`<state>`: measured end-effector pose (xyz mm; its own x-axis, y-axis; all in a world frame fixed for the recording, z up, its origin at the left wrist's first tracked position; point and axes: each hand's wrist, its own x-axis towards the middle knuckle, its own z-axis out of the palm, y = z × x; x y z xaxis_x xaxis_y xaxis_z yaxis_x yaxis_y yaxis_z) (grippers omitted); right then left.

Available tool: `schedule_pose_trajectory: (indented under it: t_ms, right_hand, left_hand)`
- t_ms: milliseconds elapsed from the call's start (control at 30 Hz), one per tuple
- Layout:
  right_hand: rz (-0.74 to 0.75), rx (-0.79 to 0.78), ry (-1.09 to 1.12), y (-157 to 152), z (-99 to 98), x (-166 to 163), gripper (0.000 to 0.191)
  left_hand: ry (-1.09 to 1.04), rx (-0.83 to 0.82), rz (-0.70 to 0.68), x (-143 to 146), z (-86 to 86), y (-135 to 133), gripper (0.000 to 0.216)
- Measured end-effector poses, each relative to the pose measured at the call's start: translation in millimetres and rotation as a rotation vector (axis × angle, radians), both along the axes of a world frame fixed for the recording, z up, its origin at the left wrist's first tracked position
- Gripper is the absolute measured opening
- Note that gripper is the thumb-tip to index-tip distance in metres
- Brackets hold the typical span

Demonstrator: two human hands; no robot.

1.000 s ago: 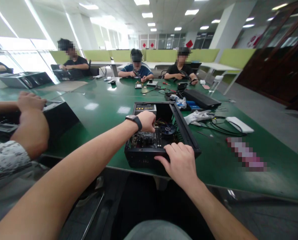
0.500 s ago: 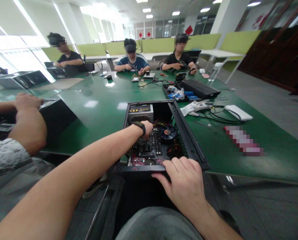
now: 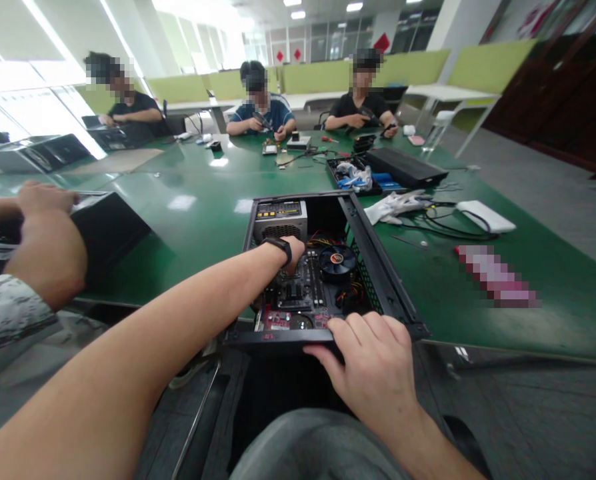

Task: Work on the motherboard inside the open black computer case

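Observation:
An open black computer case (image 3: 378, 267) lies flat at the near edge of the green table (image 3: 203, 207), its near end hanging past the edge. Inside I see a motherboard (image 3: 303, 293), a round cooler fan (image 3: 336, 259) and a grey power supply (image 3: 278, 217). My left hand (image 3: 294, 252), with a black watch on the wrist, reaches into the case and rests curled on the board beside the fan; its fingertips are hidden. My right hand (image 3: 373, 367) grips the case's near rim, fingers curled over it.
A neighbour's arms (image 3: 43, 247) work on another black case (image 3: 108, 227) at my left. Three people sit at the far side with tools and parts. White gloves (image 3: 393, 208), black cables (image 3: 443, 227), a white box (image 3: 485, 217) and a flat black panel (image 3: 403, 170) lie to the right.
The case has slid toward me, its near end now past the table edge, with my right hand on its rim. My left hand has gone deeper inside, onto the board.

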<state>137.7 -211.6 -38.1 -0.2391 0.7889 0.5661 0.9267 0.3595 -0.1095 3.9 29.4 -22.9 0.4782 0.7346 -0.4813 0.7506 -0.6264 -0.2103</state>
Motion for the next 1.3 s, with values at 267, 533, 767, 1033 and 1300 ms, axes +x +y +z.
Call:
schedule_pose_trajectory:
  t_ms: [267, 533, 767, 1033, 1300]
  right_hand:
    - [0.004, 0.006, 0.007, 0, -1.6, 0, 0.029]
    - [-0.005, 0.008, -0.001, 0, -1.1, 1, 0.029]
    - [-0.002, 0.003, -0.008, 1, -1.7, 0, 0.03]
    - [-0.005, 0.0, -0.012, 0, -2.1, 1, 0.031]
    - [-0.003, 0.007, -0.02, 1, -2.1, 1, 0.031]
  left_hand:
    - [-0.008, 0.002, 0.019, 4, 12.6, -10, 0.048]
    - [-0.038, -0.001, 0.052, 3, 9.5, -6, 0.053]
    - [0.007, 0.006, 0.049, 3, 9.6, -6, 0.057]
    - [0.021, -0.015, 0.036, 3, 2.9, 2, 0.057]
    - [0.005, 0.003, 0.013, 3, 5.3, -3, 0.054]
